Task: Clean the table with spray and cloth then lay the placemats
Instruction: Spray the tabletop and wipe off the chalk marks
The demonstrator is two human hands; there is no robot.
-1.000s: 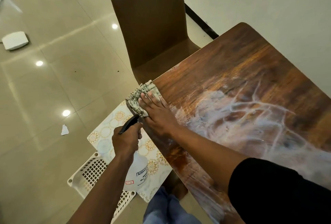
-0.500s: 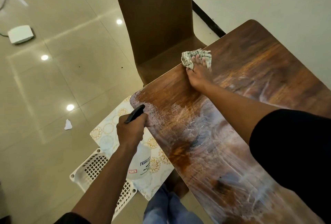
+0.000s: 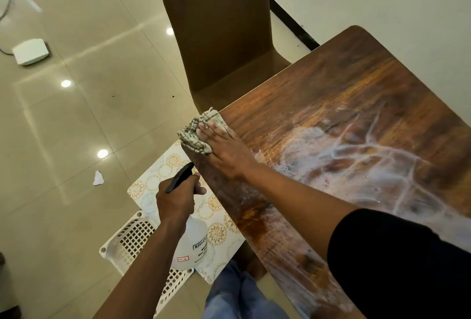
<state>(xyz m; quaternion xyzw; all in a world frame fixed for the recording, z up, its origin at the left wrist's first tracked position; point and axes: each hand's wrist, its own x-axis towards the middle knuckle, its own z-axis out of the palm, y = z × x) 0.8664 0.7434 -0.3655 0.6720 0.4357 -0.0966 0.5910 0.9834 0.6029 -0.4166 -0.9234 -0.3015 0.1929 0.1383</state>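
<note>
My right hand (image 3: 224, 150) presses flat on a folded grey patterned cloth (image 3: 195, 132) at the near-left edge of the brown wooden table (image 3: 344, 94). White streaks of wet spray cover the table's middle and right side. My left hand (image 3: 175, 199) hangs beside the table edge, gripping a white spray bottle (image 3: 190, 244) with a black trigger. Below the bottle a white placemat with gold circle patterns (image 3: 163, 178) lies on a white lattice crate (image 3: 132, 239) on the floor.
A brown chair (image 3: 216, 25) stands at the table's far-left side, its seat tucked under the edge. On the glossy tiled floor lie a white box with a cable (image 3: 30, 51) and a scrap of paper (image 3: 98, 178). My blue-trousered legs (image 3: 237, 295) are below.
My right hand swept the cloth out toward the chair side of the table, then back to the near-left edge. My left hand held the spray bottle almost still.
</note>
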